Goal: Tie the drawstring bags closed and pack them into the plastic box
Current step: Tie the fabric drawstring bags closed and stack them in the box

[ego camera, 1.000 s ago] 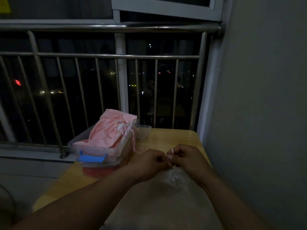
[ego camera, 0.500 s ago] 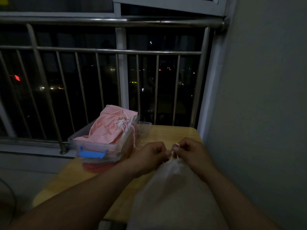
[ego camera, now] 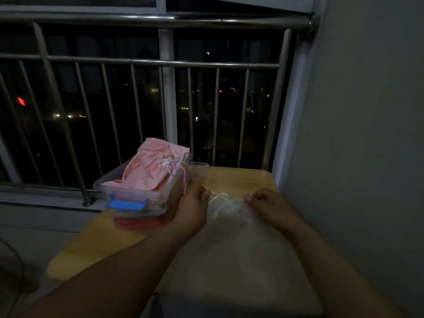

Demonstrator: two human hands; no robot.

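Left hand [ego camera: 192, 208] pinching one end of the drawstring [ego camera: 219, 196], right hand [ego camera: 269, 205] curling round the other end, white bag [ego camera: 234, 246] lying toward the surface's [ego camera: 243, 177] near edge, pink bag [ego camera: 151, 167] sitting in the plastic box [ego camera: 137, 196] at the far-left corner, wall [ego camera: 358, 134] running along the right edge.

Your left grip [ego camera: 191, 208] and right grip [ego camera: 270, 205] hang over a pale wooden worktop [ego camera: 241, 177] with rounded corners. Beyond both grips you face a steel railing [ego camera: 160, 63] of upright bars. A white window frame [ego camera: 166, 92] stands behind it, with scattered city lights [ego camera: 68, 115] in the dark. A plain grey wall [ego camera: 367, 134] rises right of your right grip. Pale floor [ego camera: 34, 237] lies left of your left grip.
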